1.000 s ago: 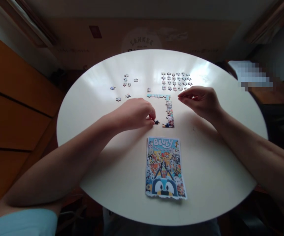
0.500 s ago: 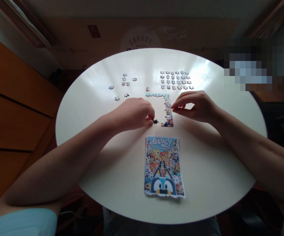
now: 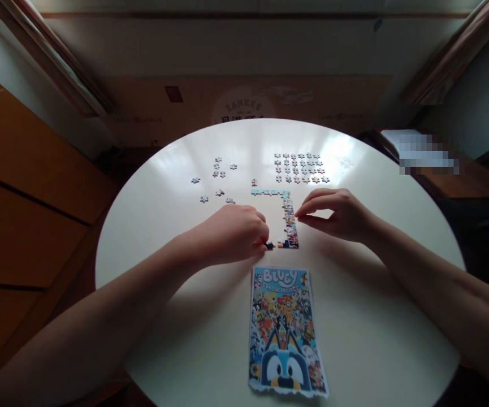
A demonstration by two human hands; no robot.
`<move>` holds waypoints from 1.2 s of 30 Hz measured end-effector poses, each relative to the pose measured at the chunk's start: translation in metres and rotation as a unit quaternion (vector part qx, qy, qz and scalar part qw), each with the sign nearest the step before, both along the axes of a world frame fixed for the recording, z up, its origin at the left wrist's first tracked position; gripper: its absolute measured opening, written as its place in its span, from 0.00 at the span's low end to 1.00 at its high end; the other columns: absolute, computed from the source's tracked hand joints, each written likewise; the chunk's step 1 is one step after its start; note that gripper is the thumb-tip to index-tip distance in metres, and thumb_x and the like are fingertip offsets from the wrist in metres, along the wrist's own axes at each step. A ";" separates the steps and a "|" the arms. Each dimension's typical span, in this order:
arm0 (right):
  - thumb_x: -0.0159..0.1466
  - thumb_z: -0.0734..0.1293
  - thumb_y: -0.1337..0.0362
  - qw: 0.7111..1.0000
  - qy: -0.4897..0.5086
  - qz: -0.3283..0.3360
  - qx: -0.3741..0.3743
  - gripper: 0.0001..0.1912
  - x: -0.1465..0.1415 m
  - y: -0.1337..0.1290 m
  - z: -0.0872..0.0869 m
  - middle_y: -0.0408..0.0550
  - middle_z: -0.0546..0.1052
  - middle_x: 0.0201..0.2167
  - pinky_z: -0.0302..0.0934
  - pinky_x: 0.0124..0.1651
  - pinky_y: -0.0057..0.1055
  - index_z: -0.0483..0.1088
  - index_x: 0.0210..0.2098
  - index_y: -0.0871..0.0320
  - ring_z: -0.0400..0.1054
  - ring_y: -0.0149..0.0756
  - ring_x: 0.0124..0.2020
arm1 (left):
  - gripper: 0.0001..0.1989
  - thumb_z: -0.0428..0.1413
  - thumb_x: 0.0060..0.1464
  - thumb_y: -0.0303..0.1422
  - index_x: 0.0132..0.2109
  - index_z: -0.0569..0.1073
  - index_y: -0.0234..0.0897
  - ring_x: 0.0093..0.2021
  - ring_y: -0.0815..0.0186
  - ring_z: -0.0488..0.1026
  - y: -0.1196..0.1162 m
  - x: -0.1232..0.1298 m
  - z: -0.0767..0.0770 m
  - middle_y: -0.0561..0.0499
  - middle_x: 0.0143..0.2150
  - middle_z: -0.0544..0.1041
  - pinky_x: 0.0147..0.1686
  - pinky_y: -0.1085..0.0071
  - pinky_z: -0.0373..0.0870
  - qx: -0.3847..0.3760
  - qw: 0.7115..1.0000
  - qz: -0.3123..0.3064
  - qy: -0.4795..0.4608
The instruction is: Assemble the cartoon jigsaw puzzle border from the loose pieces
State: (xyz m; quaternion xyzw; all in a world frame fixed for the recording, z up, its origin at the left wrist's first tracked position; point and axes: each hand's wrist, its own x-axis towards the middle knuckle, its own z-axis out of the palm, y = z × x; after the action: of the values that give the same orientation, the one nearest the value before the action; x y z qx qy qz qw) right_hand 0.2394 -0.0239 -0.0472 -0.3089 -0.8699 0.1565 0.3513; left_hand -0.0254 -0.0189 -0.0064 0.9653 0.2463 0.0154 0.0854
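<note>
My left hand (image 3: 239, 233) is closed on a dark puzzle piece (image 3: 269, 246), low over the table and just left of the bottom end of the joined puzzle strip (image 3: 290, 225). That strip runs down the right side and along the top like a corner frame. At its right edge my right hand (image 3: 333, 212) touches the pieces with thumb and index fingertips close together; whether anything sits between them I cannot make out. Below lies a torn-edged picture sheet (image 3: 284, 333) reading "Bluey Fanzine Project".
Loose pieces stand in rows (image 3: 299, 168) at the back right of the white oval table (image 3: 151, 186). Several more pieces (image 3: 219, 174) are scattered at the back left, and a single piece (image 3: 254, 182) lies above the strip. An orange cabinet (image 3: 24, 226) stands at the left.
The view has tilted up, so the table sits lower in the picture. My left hand has brought the dark piece slightly closer to the strip's bottom end. My right hand stays at the strip's edge.
</note>
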 end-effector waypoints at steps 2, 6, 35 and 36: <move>0.64 0.70 0.65 1.000 -0.002 0.000 -0.012 0.05 0.000 0.000 0.000 0.48 0.80 0.33 0.70 0.35 0.31 0.80 0.37 0.56 0.75 0.33 0.33 | 0.07 0.57 0.54 0.29 0.32 0.81 0.41 0.37 0.63 0.75 0.000 0.000 0.000 0.50 0.34 0.80 0.36 0.68 0.65 -0.005 1.000 0.000 0.020; 0.64 0.70 0.65 0.999 -0.009 0.039 -0.031 0.05 -0.002 -0.001 -0.001 0.48 0.80 0.34 0.70 0.36 0.32 0.80 0.38 0.55 0.75 0.34 0.34 | 0.08 0.57 0.55 0.28 0.35 0.81 0.41 0.38 0.63 0.76 0.001 0.001 0.000 0.50 0.36 0.81 0.34 0.69 0.65 -0.003 1.000 0.003 0.011; 0.69 0.66 0.62 0.980 -0.163 0.115 -0.004 0.11 -0.022 -0.013 0.003 0.47 0.80 0.39 0.63 0.39 0.34 0.78 0.48 0.49 0.71 0.36 0.38 | 0.08 0.57 0.56 0.29 0.32 0.81 0.40 0.36 0.63 0.76 0.002 0.005 -0.007 0.51 0.34 0.80 0.31 0.70 0.65 0.011 1.000 -0.008 -0.020; 0.69 0.66 0.62 0.979 -0.169 0.113 -0.002 0.11 -0.022 -0.014 0.003 0.47 0.80 0.39 0.63 0.40 0.35 0.78 0.48 0.49 0.71 0.36 0.38 | 0.08 0.57 0.56 0.29 0.33 0.81 0.40 0.36 0.63 0.76 0.002 0.005 -0.007 0.51 0.34 0.80 0.31 0.70 0.65 0.012 1.000 -0.007 -0.020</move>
State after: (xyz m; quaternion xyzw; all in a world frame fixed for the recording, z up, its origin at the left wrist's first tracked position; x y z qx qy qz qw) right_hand 0.2171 -0.0375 -0.0441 -0.2315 -0.9457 0.1425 0.1785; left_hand -0.0200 -0.0170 -0.0139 0.9675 0.2371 0.0369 0.0793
